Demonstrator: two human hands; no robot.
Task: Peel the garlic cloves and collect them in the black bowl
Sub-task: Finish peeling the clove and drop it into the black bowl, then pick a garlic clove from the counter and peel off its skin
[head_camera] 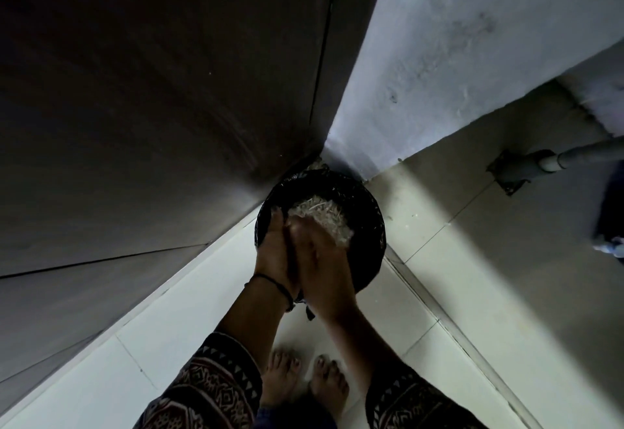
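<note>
I look straight down at a round bin lined with a black bag (366, 205), standing on the floor in a corner. A pale heap of papery garlic skins (322, 215) lies inside it. My left hand (271, 253) and my right hand (326, 268) are held side by side over the bin's near rim. Their fingers are stretched out, and the fingertips touch the heap. A black thread band circles my left wrist. No black bowl and no garlic cloves are in view.
A dark panel (152, 107) rises on the left and a grey wall (456, 57) on the right, meeting behind the bin. A grey pipe with a floor bracket (520, 166) lies at the right. My bare feet (304, 381) stand on pale floor tiles.
</note>
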